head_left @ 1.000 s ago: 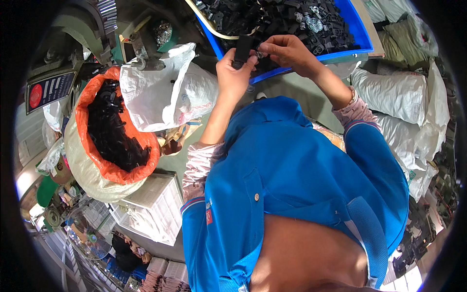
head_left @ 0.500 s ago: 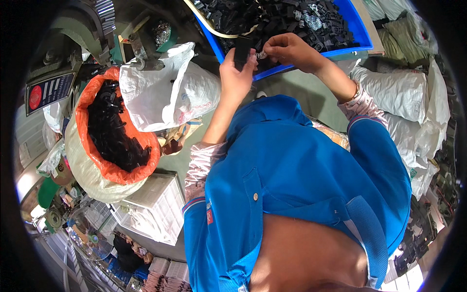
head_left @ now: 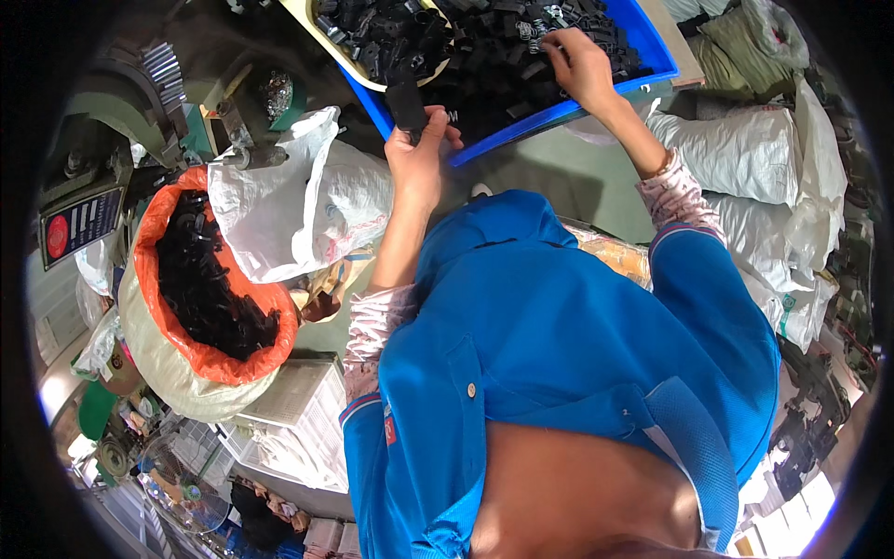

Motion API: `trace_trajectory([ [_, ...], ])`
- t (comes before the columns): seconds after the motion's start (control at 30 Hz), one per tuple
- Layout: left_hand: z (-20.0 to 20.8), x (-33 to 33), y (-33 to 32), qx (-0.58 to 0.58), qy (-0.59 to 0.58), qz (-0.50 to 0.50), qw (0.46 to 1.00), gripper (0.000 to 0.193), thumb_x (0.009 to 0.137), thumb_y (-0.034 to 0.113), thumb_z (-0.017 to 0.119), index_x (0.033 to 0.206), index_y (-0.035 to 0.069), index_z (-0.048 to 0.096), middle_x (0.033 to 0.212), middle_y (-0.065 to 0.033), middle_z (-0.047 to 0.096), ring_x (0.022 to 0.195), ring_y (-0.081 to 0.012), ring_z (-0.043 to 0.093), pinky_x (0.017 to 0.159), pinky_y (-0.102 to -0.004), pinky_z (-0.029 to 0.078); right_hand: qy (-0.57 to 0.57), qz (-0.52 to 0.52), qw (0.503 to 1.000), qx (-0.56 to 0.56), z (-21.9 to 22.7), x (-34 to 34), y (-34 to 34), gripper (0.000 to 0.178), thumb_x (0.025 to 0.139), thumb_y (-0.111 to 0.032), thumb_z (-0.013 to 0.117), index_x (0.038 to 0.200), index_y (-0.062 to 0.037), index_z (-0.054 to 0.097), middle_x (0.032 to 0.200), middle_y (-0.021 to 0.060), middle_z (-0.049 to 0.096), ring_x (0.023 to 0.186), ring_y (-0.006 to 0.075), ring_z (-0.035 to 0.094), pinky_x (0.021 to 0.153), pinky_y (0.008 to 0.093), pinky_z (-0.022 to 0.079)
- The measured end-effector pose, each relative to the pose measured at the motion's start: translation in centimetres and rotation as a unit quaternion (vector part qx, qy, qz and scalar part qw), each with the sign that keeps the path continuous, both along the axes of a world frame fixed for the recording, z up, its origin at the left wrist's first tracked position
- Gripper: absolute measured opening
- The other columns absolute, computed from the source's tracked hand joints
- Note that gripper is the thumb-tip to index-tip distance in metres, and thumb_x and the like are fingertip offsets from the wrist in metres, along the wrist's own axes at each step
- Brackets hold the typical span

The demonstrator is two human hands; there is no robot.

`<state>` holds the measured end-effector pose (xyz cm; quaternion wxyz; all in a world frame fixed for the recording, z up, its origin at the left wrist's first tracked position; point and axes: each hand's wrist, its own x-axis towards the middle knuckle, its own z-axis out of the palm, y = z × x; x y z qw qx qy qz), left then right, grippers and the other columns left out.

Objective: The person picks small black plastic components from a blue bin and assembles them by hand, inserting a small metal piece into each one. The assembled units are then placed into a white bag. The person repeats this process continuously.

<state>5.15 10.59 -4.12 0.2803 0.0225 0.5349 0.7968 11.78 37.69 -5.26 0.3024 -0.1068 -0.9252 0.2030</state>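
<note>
One large blue tray (head_left: 503, 138) is filled with black parts (head_left: 494, 23), and a cream tray (head_left: 319, 45) is placed at its left side. By the left hand (head_left: 416, 158), a black piece (head_left: 406, 104) is held in a closed grip, its long axis pointed away from the body; one small spring (head_left: 453, 117) is seen beside it. Loose springs (head_left: 538, 30) lie just ahead of the right hand (head_left: 579, 67), the nearer one; whether its grip pinches any cannot be told.

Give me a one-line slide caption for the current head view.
Left hand gripping a black part, right hand at the metal springs in a blue bin.
</note>
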Motion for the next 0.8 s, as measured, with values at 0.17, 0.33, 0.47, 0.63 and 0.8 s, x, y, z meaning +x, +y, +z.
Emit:
trace_trajectory([
  [0.17, 0.0, 0.2, -0.2, -0.009, 0.0, -0.002, 1.0, 0.015, 0.091, 0.011, 0.067, 0.101, 0.001, 0.063, 0.073, -0.0084, 0.064, 0.062, -0.0164, 0.061, 0.059, -0.0281, 0.047, -0.077, 0.068, 0.994, -0.031, -1.6, 1.0, -0.5, 0.031, 0.084, -0.01, 0.068, 0.114, -0.0109, 0.062, 0.105, 0.0105, 0.061, 0.092, 0.0334, 0.062, 0.074, 0.0405, 0.052],
  [0.33, -0.4, 0.2, -0.9, 0.011, -0.023, 0.012, 1.0, 0.014, 0.091, 0.011, 0.068, 0.101, 0.001, 0.063, 0.08, -0.0084, 0.065, 0.067, -0.017, 0.062, 0.062, -0.0305, 0.051, -0.08, 0.068, 0.993, -0.057, -0.4, 2.1, -1.1, 0.051, 0.081, -0.01, 0.071, 0.13, -0.0114, 0.056, 0.12, 0.0129, 0.06, 0.108, 0.0331, 0.059, 0.088, 0.0405, 0.051],
  [0.47, 0.0, 0.3, -1.1, 0.036, -0.084, 0.023, 0.996, 0.014, 0.091, 0.011, 0.068, 0.1, 0.001, 0.063, 0.087, -0.0081, 0.066, 0.074, -0.0177, 0.064, 0.066, -0.033, 0.054, 0.011, 0.022, 0.996, -0.081, 1.9, 3.5, -1.6, 0.042, 0.084, -0.006, 0.069, 0.125, -0.0073, 0.061, 0.116, 0.0139, 0.065, 0.1, 0.0288, 0.066, 0.084, 0.0344, 0.054],
  [0.63, 0.6, 0.4, -0.7, 0.048, -0.096, -0.016, 0.994, 0.014, 0.091, 0.012, 0.069, 0.099, 0.002, 0.063, 0.087, -0.0074, 0.066, 0.075, -0.0178, 0.064, 0.065, -0.0312, 0.054, -0.024, 0.033, 0.906, -0.42, 4.2, 4.1, -6.5, 0.029, 0.089, -0.006, 0.068, 0.118, -0.0039, 0.067, 0.1, 0.0034, 0.07, 0.085, 0.0066, 0.062, 0.075, 0.0213, 0.051],
  [0.8, 1.3, 0.3, -1.5, 0.09, -0.098, -0.036, 0.99, 0.012, 0.091, 0.01, 0.068, 0.099, 0.001, 0.063, 0.086, -0.0079, 0.067, 0.075, -0.0178, 0.064, 0.066, -0.0297, 0.053, -0.012, 0.21, 0.851, -0.481, 3.1, 0.8, -13.2, 0.031, 0.086, -0.003, 0.07, 0.117, -0.0011, 0.065, 0.104, 0.0071, 0.066, 0.082, 0.0108, 0.065, 0.074, 0.0243, 0.054],
])
